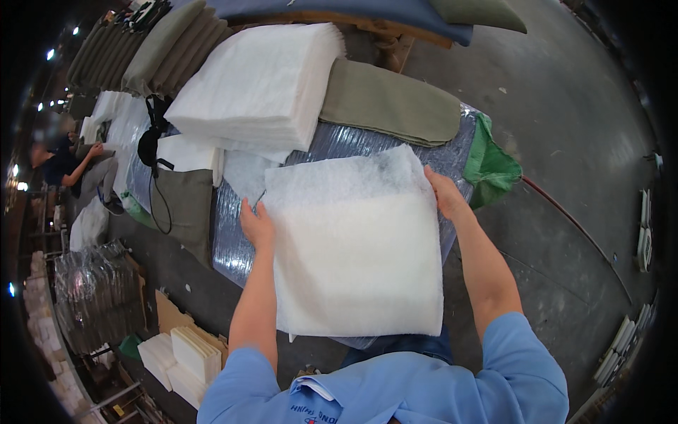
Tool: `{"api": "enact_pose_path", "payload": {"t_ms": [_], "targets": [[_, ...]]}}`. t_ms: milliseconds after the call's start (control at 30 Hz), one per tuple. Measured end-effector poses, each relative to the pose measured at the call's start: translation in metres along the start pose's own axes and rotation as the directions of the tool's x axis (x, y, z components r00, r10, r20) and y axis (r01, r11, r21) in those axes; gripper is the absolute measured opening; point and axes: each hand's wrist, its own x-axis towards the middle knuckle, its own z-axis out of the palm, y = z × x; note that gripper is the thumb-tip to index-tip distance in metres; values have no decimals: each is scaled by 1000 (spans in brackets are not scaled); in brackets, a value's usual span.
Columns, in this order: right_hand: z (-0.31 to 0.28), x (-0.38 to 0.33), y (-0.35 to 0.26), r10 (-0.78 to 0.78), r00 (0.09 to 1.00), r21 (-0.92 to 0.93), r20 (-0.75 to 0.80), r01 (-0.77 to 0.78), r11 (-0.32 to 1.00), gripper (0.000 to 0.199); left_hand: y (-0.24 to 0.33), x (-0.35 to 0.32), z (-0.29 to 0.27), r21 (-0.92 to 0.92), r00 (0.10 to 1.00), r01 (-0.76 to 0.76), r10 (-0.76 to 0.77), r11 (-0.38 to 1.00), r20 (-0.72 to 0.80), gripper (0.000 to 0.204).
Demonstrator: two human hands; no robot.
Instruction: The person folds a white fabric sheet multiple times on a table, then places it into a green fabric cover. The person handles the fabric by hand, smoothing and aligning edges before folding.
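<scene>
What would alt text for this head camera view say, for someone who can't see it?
A person's left hand and right hand grip the sides of a white padding sheet over a plastic-wrapped table. Beyond sit a stack of white sheets and an olive fabric cover.

This is a textile or upholstery workshop, a factory floor by the look of it; a worktable wrapped in shiny plastic film point(339, 141) stands on bare grey concrete point(565, 127); on the table rises a tall stack of white wadding sheets point(261, 85); behind it lie piles of olive fabric covers point(169, 46); left of the table another person point(60, 166) works; below it sit cut foam blocks point(187, 357).
</scene>
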Motion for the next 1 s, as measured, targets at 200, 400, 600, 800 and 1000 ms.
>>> {"api": "enact_pose_path", "payload": {"t_ms": [200, 400, 600, 800, 1000], "targets": [[8, 11, -35, 47, 998, -142, -44, -53, 988, 79, 86, -140, 46, -144, 688, -661, 672, 736, 276, 61], [26, 62, -56, 33, 997, -409, -72, -60, 911, 67, 197, -200, 90, -288, 527, -728, 777, 622, 346, 64], [50, 87, -64, -7, 965, -571, 261, 160, 805, 40, 221, -189, 128, -122, 600, -722, 704, 681, 379, 68], [19, 97, -53, -169, 933, -361, 319, 285, 888, 30, 231, -193, 144, -131, 596, -708, 687, 694, 416, 66], [11, 89, -51, -219, 905, -273, 364, 329, 904, 27, 244, -180, 141, -164, 855, -388, 421, 907, 303, 86]]}}
